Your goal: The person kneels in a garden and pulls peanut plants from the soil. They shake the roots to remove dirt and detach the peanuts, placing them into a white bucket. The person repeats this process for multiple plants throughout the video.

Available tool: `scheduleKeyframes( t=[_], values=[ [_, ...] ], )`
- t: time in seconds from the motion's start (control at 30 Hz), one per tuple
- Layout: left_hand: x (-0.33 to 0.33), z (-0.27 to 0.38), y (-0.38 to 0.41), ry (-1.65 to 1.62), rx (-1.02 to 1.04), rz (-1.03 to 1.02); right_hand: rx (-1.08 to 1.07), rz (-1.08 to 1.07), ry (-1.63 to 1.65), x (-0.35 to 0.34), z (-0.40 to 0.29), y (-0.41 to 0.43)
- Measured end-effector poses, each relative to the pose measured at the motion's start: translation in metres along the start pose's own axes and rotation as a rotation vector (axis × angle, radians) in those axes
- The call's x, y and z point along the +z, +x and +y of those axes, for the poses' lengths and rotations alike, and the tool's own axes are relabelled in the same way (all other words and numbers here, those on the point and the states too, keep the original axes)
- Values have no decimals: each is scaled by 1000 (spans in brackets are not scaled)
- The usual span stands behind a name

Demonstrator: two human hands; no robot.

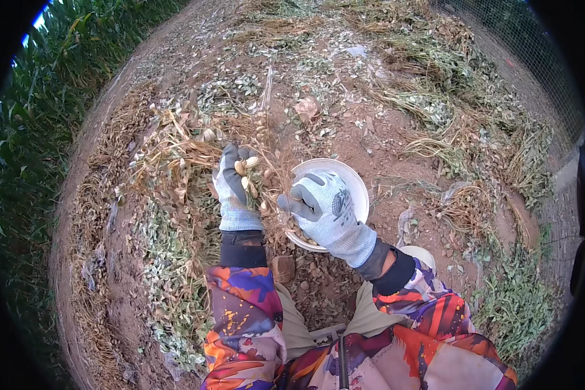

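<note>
My left hand, in a grey-coated work glove, is closed around a bundle of dried peanut plants; the leafy stems spread out to its left. Peanut pods and thin roots hang out on the right side of that hand. My right hand, gloved alike, is over a white bucket and hides much of it. Its fingers are bent at the roots between the hands; whether they grip a pod is not visible. Peanuts lie inside the bucket, near its lower rim.
Rows of pulled, drying plants run along the left, with more plants at the right. A stone lies between my legs, and a clod beyond the bucket. Tall green crops border the left; a mesh fence stands at upper right.
</note>
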State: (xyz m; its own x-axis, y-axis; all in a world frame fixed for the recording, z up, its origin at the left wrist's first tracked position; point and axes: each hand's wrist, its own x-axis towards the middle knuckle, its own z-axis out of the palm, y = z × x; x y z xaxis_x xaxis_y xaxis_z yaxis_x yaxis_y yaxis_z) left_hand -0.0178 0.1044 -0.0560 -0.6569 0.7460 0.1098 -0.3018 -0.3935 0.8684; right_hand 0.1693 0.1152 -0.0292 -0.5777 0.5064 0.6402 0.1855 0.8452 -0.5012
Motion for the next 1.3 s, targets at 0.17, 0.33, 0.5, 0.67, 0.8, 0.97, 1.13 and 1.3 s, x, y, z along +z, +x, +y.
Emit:
scheduleKeyframes(
  t=[0.17,0.33,0.5,0.67,0.8,0.97,1.13,1.3],
  values=[
    [-2,-5,2,-324,-132,53,-84,59,59,-9,-8,8],
    [-34,4,7,-229,-122,38,11,-2,104,-34,-12,6],
    [-18,4,4,-240,-19,145,361,-261,-462,-29,26,-8],
    [-13,-5,5,-117,-22,-61,-105,220,-121,-35,15,17],
    [7,0,-9,-41,-45,-160,-29,172,329,-24,-4,25],
    [30,7,-34,69,-65,-101,161,-43,197,-1,5,21],
    [35,4,-38,57,-188,-79,267,-173,65,7,9,17],
    [21,-15,-26,-49,-260,-89,263,7,373,6,8,17]
  ],
)
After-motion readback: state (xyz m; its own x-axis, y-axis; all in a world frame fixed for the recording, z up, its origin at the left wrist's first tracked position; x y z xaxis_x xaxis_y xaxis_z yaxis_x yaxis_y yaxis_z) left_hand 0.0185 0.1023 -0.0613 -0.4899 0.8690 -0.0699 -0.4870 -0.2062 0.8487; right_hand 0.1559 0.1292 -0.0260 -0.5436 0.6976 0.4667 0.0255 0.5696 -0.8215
